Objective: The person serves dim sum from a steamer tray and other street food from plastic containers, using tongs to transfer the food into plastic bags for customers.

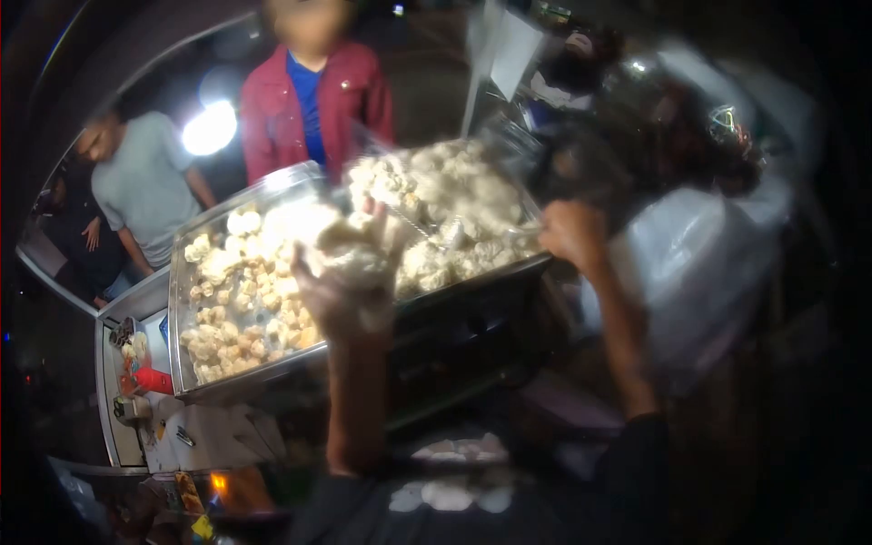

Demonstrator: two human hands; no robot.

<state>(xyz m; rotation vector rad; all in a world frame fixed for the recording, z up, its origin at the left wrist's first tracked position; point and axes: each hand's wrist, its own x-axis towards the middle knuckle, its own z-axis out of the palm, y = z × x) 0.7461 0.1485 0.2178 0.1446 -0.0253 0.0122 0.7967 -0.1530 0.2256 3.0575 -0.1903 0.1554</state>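
Observation:
A metal tray (247, 374) holds many pale dumpling-like pieces (245, 291), some lumpy and some small and square. My left hand (343, 295) is raised over its right part, fingers curled around a pale, lumpy bundle (352, 245); glare and blur hide whether this is a bag of dumplings. To the right lies a heap of larger whitish dumplings (454, 186) under a clear sheet or lid. At its right edge my right hand (572, 232) is closed on the end of thin, shiny metal tongs (445, 234), which reach left across the heap, partly smeared by motion.
A person in a red jacket (263, 109) stands behind the tray, another in a grey shirt (141, 177) at left. A white plastic bag (699, 263) hangs at right. A red container (153, 380) and small items sit on the left-hand shelf. A bright lamp (209, 127) glares behind.

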